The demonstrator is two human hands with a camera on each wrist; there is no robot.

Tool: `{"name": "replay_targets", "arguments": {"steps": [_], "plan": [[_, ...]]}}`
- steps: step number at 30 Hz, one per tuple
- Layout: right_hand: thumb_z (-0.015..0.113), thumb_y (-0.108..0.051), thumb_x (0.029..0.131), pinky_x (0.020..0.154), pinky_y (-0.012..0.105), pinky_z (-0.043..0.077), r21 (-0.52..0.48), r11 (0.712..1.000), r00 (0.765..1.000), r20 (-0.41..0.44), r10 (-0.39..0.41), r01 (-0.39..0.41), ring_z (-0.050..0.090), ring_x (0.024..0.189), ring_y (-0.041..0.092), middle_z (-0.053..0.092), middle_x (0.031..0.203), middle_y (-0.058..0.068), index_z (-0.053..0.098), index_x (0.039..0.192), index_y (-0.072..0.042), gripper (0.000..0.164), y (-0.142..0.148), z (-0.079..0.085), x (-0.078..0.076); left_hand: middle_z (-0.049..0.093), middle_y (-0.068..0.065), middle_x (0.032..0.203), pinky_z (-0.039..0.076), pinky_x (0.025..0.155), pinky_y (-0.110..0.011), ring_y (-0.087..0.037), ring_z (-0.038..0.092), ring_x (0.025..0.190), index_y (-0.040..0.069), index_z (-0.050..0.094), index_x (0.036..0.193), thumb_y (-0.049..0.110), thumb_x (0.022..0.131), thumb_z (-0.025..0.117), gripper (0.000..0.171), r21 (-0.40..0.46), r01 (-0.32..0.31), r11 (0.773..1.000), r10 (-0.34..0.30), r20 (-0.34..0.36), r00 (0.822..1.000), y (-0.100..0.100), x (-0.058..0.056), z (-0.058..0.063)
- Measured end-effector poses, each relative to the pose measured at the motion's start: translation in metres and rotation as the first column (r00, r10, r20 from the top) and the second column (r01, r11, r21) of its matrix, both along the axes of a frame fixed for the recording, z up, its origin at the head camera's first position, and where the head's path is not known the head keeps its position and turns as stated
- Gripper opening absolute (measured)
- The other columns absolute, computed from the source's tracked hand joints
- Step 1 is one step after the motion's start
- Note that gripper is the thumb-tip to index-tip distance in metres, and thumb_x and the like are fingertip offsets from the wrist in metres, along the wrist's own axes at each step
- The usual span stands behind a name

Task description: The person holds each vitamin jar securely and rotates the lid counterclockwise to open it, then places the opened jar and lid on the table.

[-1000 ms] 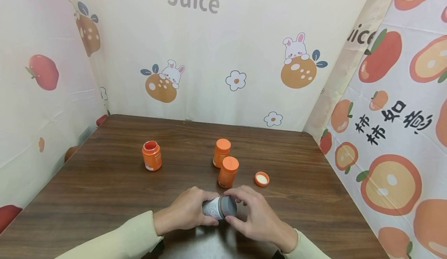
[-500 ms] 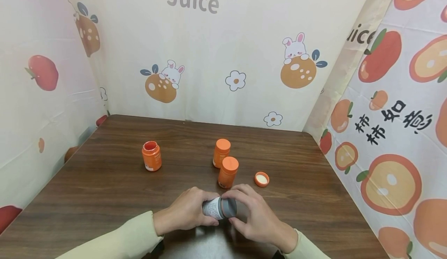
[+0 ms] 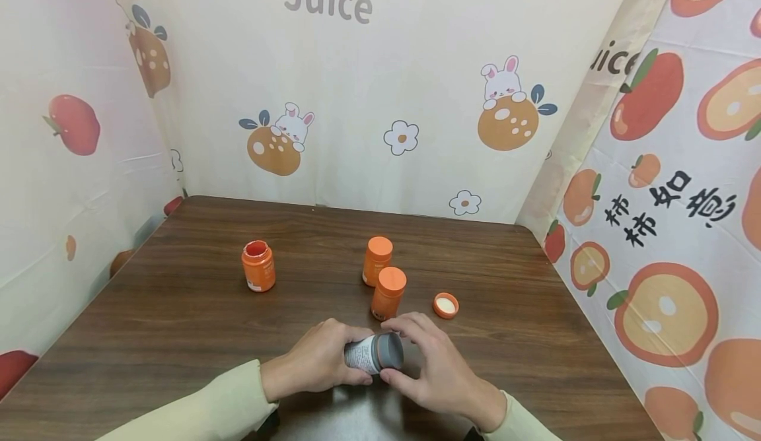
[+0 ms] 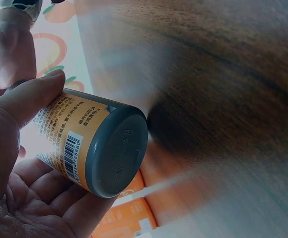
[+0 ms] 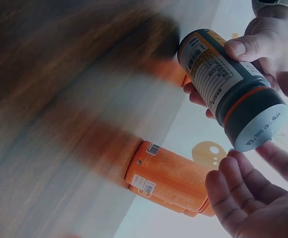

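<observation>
My left hand (image 3: pixel 324 356) grips a dark grey bottle (image 3: pixel 359 355) with a printed label, tilted on its side just over the table. In the left wrist view the bottle's base (image 4: pixel 119 153) faces the camera, thumb on top and fingers beneath. A grey cap (image 3: pixel 390 350) sits on the bottle, with a thin orange ring under it in the right wrist view. My right hand (image 3: pixel 436 368) is curved round the cap, thumb on the near side and fingers on the far side. Its fingertips (image 5: pixel 236 156) meet the cap's rim in the right wrist view.
Two capped orange bottles stand close together beyond the hands, the nearer bottle (image 3: pixel 388 299) partly in front of the farther bottle (image 3: pixel 377 259). An uncapped orange bottle (image 3: pixel 259 272) stands at the left. An orange cap (image 3: pixel 446 305) lies upturned on the wooden table (image 3: pixel 505 282).
My right fingers and thumb have shifted slightly round the cap, the thumb drawing back and then coming in under it again. The left hand and bottle have stayed in place.
</observation>
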State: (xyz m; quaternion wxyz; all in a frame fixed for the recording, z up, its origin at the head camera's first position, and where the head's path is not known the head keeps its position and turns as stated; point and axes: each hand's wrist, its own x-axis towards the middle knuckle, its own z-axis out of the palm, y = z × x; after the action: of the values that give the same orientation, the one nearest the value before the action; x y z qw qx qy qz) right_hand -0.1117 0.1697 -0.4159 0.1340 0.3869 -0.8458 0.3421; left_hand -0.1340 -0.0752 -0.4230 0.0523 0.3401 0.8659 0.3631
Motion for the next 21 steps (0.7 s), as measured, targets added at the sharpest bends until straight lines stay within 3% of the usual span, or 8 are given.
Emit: {"name": "replay_targets", "arguments": {"steps": [5, 10, 17, 21], "plan": [[0.083, -0.037, 0.087, 0.079, 0.036, 0.055, -0.005, 0.998, 0.997, 0.027, -0.068, 0.068, 0.061, 0.100, 0.013, 0.064, 0.114, -0.007, 0.062, 0.130, -0.018, 0.051, -0.0012, -0.0001, 0.0004, 0.066, 0.019, 0.082, 0.047, 0.061, -0.022, 0.001, 0.058, 0.070, 0.029, 0.075, 0.108, 0.030, 0.074, 0.094, 0.039, -0.003, -0.005, 1.000, 0.005, -0.002, 1.000, 0.0002, 0.0003, 0.0001], [0.081, -0.042, 0.088, 0.070, 0.030, 0.052, 0.008, 0.991, 0.990, 0.047, -0.135, 0.135, 0.060, 0.082, 0.012, 0.063, 0.097, -0.013, 0.067, 0.121, -0.015, 0.044, -0.0031, -0.0008, 0.0009, 0.066, 0.018, 0.083, 0.048, 0.061, -0.022, 0.001, 0.058, 0.070, 0.028, 0.075, 0.109, 0.030, 0.073, 0.094, 0.040, 0.003, -0.004, 1.000, 0.004, 0.009, 1.000, 0.0007, 0.0010, 0.0008], [0.077, -0.042, 0.091, 0.063, 0.025, 0.049, 0.021, 0.992, 0.989, 0.085, -0.123, 0.122, 0.056, 0.072, 0.005, 0.062, 0.086, -0.014, 0.068, 0.112, -0.022, 0.030, -0.0029, -0.0038, -0.0004, 0.066, 0.018, 0.082, 0.048, 0.061, -0.022, 0.001, 0.058, 0.070, 0.029, 0.075, 0.107, 0.030, 0.073, 0.094, 0.039, 0.005, -0.008, 1.000, 0.008, 0.007, 1.000, 0.0006, 0.0012, 0.0010], [0.079, -0.040, 0.091, 0.064, 0.027, 0.050, 0.021, 0.994, 0.990, 0.087, -0.110, 0.108, 0.057, 0.074, 0.007, 0.062, 0.089, -0.015, 0.068, 0.114, -0.019, 0.033, -0.0025, -0.0037, -0.0007, 0.067, 0.018, 0.083, 0.048, 0.061, -0.022, 0.001, 0.058, 0.071, 0.029, 0.075, 0.108, 0.030, 0.073, 0.094, 0.040, 0.009, -0.002, 1.000, 0.002, 0.010, 1.000, 0.0006, 0.0011, 0.0009]]}}
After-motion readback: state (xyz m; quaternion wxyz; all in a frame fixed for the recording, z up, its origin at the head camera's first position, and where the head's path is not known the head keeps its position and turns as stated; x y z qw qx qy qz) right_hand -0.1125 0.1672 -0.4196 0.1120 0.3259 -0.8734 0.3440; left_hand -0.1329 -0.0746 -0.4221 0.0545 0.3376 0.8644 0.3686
